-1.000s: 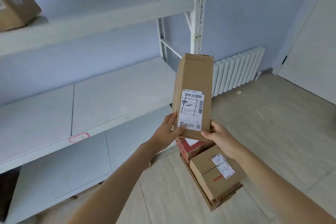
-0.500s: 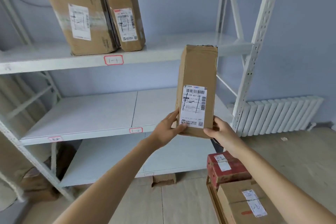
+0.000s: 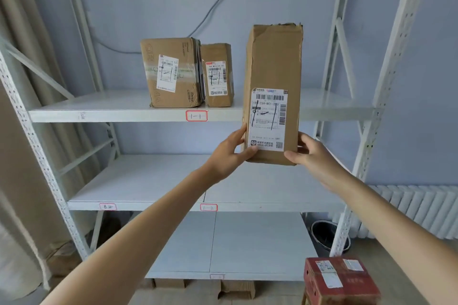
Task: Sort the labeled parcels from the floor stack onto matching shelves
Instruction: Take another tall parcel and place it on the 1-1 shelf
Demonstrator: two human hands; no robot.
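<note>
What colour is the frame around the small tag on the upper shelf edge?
Red, on a white tag, seen in the head view.

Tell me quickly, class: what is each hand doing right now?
Left hand: grips the tall parcel at its lower left edge.
Right hand: grips the same parcel at its lower right edge.

Bare forearms — sleeveless, ringless hands (image 3: 270, 153).

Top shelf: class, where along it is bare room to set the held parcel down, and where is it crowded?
On the top shelf, bare board runs from the left upright to the large box. More shows right of the small box, partly behind the held parcel. The two boxes crowd the middle, above the 1-1 tag.
</note>
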